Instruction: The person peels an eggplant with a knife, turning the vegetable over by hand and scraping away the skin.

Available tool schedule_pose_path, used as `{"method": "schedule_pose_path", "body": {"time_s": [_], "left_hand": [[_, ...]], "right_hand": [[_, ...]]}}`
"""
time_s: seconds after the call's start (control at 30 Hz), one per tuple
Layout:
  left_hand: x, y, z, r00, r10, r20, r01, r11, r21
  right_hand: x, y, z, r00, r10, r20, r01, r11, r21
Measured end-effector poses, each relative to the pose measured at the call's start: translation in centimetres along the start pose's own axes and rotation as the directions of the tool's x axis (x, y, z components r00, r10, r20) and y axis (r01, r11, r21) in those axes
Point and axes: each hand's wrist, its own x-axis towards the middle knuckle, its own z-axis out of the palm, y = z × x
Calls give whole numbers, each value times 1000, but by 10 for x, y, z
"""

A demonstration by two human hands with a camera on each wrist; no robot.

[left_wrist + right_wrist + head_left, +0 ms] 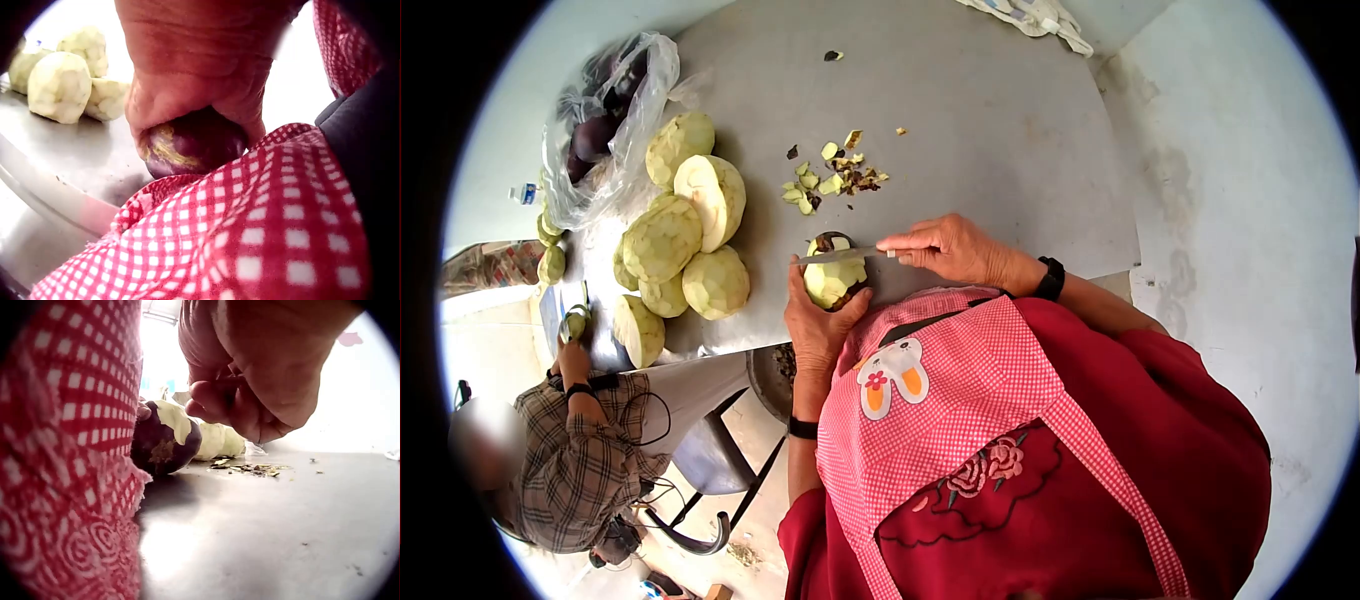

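My left hand (pixel 815 325) grips a round eggplant (pixel 830 282) at the table edge, close to the apron. Its upper side is pared to pale green flesh, while dark purple skin shows on the sides and underneath in the left wrist view (pixel 197 142) and the right wrist view (pixel 165 444). A knife (pixel 835 256) lies across the top of the eggplant, blade pointing left. Its handle is held in my right hand (pixel 955 250), fingers curled. In the right wrist view the right hand hides the knife.
Several peeled eggplants (pixel 662 240) are heaped on the left of the metal table (pixel 1000 130). Behind them stands a clear plastic bag (pixel 665 65) of unpeeled purple eggplants. Peel scraps (pixel 835 180) lie ahead of my hands. Another person (pixel 580 450) works at the lower left near a chair (pixel 710 460).
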Motion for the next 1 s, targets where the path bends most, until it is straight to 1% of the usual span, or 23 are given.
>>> {"method": "schedule_pose_path", "body": {"time_s": [0.07,0.17,0.3,0.37,0.43,0.5,0.53,0.6,0.67,0.73,0.8,0.9,0.93,0.97,1.0], "left_hand": [[-1,11,-3,998,-61,35,63,997,-52],[-1,10,-2,997,-69,29,70,996,-58],[-1,11,0,998,-62,31,64,997,-53],[0,14,-1,998,-55,26,56,998,-7],[1,14,1,998,-48,29,48,999,0],[2,13,2,999,-36,30,35,999,5],[2,9,4,1000,-6,22,6,1000,17],[2,7,4,1000,24,12,-24,999,30],[1,8,3,998,-36,45,39,997,-63],[3,9,0,998,-39,46,41,998,-50],[-3,8,1,996,-53,68,55,998,-33],[-1,8,3,995,-63,75,62,998,26],[-2,8,4,996,-37,81,31,997,66],[-2,8,5,996,-7,88,-2,995,104],[-2,7,6,996,-6,89,-3,994,105]], "right_hand": [[-1,1,2,1000,2,15,-2,1000,-4],[0,-2,0,999,4,41,-3,1000,-15],[-1,-4,2,998,35,53,-35,999,0],[-3,0,1,998,42,46,-42,999,0],[-4,1,-1,998,49,40,-49,999,1],[-4,-2,-6,993,94,75,-87,992,-93],[-4,0,-7,993,94,74,-86,992,-95],[-6,7,-5,998,49,30,-43,983,-176],[-14,22,-9,998,66,4,-64,978,-198],[-13,38,-14,997,78,-18,-80,972,-223],[-16,43,-13,986,91,-141,-127,954,-272],[-16,26,-19,988,122,-95,-141,960,-240],[-17,19,-18,988,125,-93,-143,961,-236],[-16,12,-17,996,78,-48,-86,976,-199],[-15,7,-17,1000,29,-7,-29,986,-161]]}}
